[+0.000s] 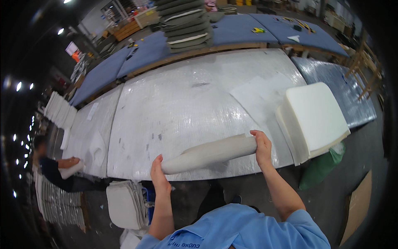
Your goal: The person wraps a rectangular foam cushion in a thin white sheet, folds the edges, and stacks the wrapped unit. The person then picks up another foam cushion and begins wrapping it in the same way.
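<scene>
An off-white fabric cushion (pixel 209 155) is held up between my hands, seen nearly edge-on and slightly bent, over the front edge of the plastic-covered table (pixel 174 108). Its left end is gripped by my left hand (pixel 159 174), and the right end, tilted a little higher, by my right hand (pixel 262 148). The fingers on its far side are partly hidden by the cushion. To the right of my right hand stands a stack of white square foam pads (pixel 317 116) with off-white fabric around its sides.
Stacked off-white covers (pixel 126 203) sit below the table at left, beside a blue crate (pixel 150 199). A co-worker (pixel 60 174) handles off-white material at the far left. Beyond the table are blue padded benches (pixel 236 31) and a tall grey-green cushion stack (pixel 186 27). A green bag (pixel 321 168) hangs at right.
</scene>
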{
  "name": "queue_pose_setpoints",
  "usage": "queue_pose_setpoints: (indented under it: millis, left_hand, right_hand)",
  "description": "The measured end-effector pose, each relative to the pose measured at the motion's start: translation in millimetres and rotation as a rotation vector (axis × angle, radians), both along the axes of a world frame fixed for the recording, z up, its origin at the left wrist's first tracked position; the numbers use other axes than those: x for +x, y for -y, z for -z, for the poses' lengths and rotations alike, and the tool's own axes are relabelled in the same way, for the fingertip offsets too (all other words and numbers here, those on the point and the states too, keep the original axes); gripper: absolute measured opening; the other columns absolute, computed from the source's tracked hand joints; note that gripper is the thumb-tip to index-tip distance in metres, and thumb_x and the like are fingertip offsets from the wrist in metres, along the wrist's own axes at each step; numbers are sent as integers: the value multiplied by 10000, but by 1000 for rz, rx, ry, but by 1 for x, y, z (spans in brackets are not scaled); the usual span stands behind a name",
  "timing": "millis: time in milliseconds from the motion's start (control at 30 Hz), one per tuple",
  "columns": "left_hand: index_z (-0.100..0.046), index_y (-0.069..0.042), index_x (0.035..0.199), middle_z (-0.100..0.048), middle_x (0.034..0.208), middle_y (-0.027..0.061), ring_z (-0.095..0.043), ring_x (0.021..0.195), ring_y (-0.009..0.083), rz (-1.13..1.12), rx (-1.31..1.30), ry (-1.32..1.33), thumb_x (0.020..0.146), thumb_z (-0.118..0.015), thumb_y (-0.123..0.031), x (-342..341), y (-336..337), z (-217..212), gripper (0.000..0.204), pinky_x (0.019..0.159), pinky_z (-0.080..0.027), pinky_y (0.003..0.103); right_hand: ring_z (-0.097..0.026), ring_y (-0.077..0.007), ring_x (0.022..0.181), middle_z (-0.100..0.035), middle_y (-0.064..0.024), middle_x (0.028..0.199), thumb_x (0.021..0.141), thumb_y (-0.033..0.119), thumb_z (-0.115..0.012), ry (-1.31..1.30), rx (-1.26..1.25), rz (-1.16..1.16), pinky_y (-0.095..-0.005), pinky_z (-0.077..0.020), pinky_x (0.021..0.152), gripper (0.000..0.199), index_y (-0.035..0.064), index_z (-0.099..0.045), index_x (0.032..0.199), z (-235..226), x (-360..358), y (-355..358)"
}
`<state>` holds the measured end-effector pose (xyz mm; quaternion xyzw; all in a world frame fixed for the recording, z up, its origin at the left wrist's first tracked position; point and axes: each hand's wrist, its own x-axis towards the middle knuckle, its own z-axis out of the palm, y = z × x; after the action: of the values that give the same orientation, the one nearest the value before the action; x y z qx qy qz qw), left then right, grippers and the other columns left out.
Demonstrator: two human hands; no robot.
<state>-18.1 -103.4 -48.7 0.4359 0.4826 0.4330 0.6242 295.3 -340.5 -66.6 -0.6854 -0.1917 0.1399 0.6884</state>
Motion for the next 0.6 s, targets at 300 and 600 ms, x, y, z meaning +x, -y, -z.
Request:
queue_pose_setpoints:
  millis: [300, 600]
  left_hand:
    - [-712, 4, 964, -687, 934, 61, -587, 883, 153, 3, 389, -178, 1084, -452, -298, 7, 7, 6, 416, 827, -469, 324]
    - [-745, -15, 893, -704, 884, 76, -622, 851, 179, -70, 251, 31, 1116, -366, -465, 3, 9, 21, 629, 808, -480, 328]
  right_hand:
    - [-591, -158, 905, -685, -69, 925, 1062, 326, -423, 155, 36, -90, -315, -448, 849, 465, -18, -724, 976, 5, 12, 0]
    - [-614, -177, 901, -698, -89, 916, 1042, 280, -422, 241, 85, -80, -317, -468, 840, 440, -34, -716, 949, 11, 6, 5]
